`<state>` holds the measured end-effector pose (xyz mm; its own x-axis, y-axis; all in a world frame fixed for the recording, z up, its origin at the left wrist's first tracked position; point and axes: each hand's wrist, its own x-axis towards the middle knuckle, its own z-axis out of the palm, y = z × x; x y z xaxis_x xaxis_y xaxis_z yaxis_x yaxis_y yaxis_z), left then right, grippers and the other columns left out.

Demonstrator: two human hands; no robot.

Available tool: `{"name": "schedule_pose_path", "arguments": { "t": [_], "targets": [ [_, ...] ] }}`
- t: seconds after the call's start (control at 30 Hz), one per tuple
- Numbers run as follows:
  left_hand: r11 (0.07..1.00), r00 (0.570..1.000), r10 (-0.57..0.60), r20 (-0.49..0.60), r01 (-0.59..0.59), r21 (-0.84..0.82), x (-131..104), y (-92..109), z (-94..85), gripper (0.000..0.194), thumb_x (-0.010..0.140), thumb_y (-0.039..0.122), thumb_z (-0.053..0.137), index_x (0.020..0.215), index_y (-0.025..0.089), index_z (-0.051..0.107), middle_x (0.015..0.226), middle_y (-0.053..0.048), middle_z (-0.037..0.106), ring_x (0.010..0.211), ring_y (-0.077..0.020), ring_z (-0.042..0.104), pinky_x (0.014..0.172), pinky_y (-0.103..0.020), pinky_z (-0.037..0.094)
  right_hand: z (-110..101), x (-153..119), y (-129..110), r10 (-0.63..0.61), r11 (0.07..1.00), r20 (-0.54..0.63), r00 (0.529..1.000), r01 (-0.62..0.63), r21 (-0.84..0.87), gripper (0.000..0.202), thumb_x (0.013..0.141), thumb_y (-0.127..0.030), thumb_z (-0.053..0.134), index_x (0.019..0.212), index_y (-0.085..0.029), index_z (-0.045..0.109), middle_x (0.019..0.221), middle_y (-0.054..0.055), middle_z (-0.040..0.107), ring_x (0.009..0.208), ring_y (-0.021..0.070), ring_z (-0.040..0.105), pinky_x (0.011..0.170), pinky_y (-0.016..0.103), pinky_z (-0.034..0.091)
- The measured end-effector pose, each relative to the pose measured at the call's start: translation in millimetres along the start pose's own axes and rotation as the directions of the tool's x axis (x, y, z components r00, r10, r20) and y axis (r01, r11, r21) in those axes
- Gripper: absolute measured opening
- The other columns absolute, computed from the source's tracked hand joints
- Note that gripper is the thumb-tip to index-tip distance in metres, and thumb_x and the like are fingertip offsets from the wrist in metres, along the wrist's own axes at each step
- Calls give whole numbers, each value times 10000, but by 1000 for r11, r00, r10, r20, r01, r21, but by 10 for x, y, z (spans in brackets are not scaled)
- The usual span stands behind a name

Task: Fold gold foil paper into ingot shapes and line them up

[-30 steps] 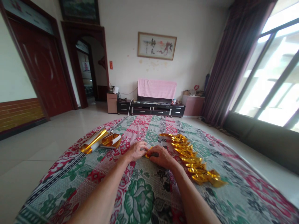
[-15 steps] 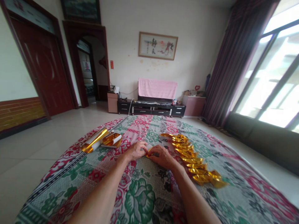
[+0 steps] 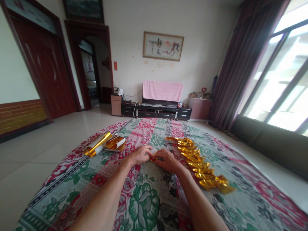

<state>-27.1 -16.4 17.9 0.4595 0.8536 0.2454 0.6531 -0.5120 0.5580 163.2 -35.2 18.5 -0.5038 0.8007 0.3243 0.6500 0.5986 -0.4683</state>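
Observation:
Between my hands, near the middle of the cloth, is a small sheet of gold foil paper (image 3: 154, 150) with its pale underside partly showing. My left hand (image 3: 141, 154) pinches its left side, fingers bent. From the right, my right hand (image 3: 166, 159) presses and grips the other side with thumb and fingers. Most of the paper is hidden under the fingertips, so its exact fold cannot be made out. To the right, several folded gold foil pieces (image 3: 194, 157) lie in a slanting row on the patterned tablecloth (image 3: 144, 205).
At the left lie a curled gold foil sheet (image 3: 98, 145) and a small stack of gold foil paper (image 3: 115, 144). Beyond the round table stand a black low cabinet (image 3: 156, 112) and a pink cloth (image 3: 162, 90) draped over something. A curtained window is at the right.
Both hands stay in almost the same place on the foil paper. A little more of its pale side shows between the fingers now. The other foil pieces have not moved.

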Motion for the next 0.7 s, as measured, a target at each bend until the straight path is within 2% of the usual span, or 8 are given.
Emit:
{"name": "schedule_pose_path", "arguments": {
  "t": [0.3,0.47,0.7],
  "targets": [
    [1000,1000,-15,8,15,-20,2,9,-1,228,660,120,522,748,198,718,1220,-14,560,1112,-162,514,987,-250,352,70,-8,44,-118,992,-119,986,122,28,118,753,-272,591,801,-257,698,863,21,632,864,177,553,788,308,395],
    [1000,1000,22,-8,-22,1,2,-14,15,210,661,115,518,712,196,706,1198,-17,573,1097,-158,521,981,-246,357,86,-10,27,-96,995,-152,984,100,15,119,768,-259,564,780,-233,680,852,27,630,850,171,559,797,310,403],
    [999,999,37,-3,-37,21,4,-17,11,228,661,94,504,706,194,704,1202,-19,566,1102,-160,515,991,-260,351,35,-30,-50,-76,997,-125,989,78,8,126,750,-236,568,740,-243,694,861,23,624,845,158,564,803,295,407]
  ]
}}
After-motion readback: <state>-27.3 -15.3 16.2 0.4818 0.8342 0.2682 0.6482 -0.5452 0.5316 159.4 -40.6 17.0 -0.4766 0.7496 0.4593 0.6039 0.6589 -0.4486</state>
